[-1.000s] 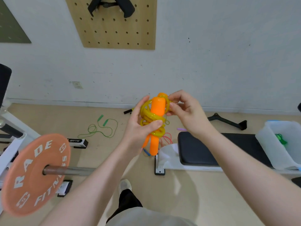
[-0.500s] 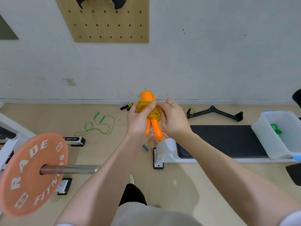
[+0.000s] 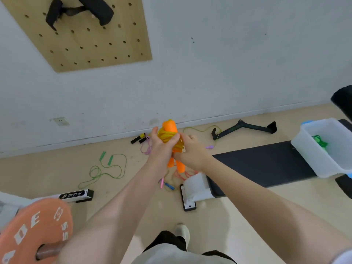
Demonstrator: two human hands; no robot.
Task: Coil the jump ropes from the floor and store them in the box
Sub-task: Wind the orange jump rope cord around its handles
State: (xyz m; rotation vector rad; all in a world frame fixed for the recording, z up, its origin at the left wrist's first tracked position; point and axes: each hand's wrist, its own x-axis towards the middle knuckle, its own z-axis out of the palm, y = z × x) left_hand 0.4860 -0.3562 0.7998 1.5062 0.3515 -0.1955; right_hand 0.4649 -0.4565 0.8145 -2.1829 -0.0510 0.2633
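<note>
While both hands hold it at chest height above the floor, the orange-handled jump rope with yellow plastic cord (image 3: pixel 170 130) stands nearly upright, its long axis running from the rounded handle tops near the wall line down to the handle ends, which lean slightly toward the right. Yellow cord is wound around the middle of the two handles. The left hand (image 3: pixel 161 147) grips the bundle from the left, its thumb laid across the coils. The right hand (image 3: pixel 191 152) holds it from the right, fingers curled against the cord. Below lie a loose green jump rope (image 3: pixel 106 169) on the beige floor (image 3: pixel 219 216), and a black padded bench (image 3: pixel 266 162). On the bench's right end sits the white translucent plastic box (image 3: pixel 316 159), holding a coiled green rope (image 3: pixel 321 142).
</note>
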